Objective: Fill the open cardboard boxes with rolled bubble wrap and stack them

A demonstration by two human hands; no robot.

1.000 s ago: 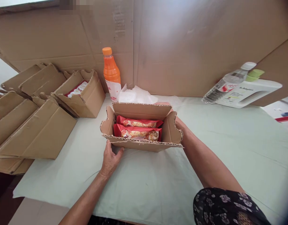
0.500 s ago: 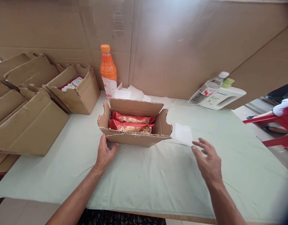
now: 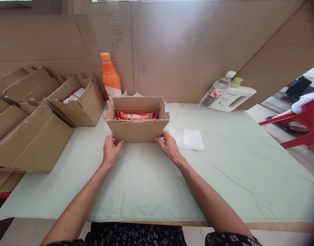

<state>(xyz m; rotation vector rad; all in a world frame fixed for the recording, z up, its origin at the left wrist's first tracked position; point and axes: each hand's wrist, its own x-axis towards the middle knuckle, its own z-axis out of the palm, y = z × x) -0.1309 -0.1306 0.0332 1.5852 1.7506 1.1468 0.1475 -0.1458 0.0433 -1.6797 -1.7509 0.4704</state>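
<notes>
Cardboard box [image 3: 136, 129] with its top flaps open sits near the middle of the surface [image 3: 223, 177], which is covered by a pale green cloth, and both hands are on its near lower corners. The left hand [image 3: 111, 152] cups the left corner with fingers curled against the front wall; the right hand [image 3: 169, 147] presses the right corner the same way — neither is closed into a fist. Red snack packets [image 3: 136, 116] lie inside the box. Just right of the box lies a flat white plastic bag [image 3: 189, 139]. Behind it stands an orange drink bottle [image 3: 109, 75]; to the left are more cardboard boxes [image 3: 31, 136] — one [image 3: 80, 102] open with packets inside. A water bottle [image 3: 215, 92] and a white jug [image 3: 235, 99] lean against the cardboard backing at the far right.
</notes>
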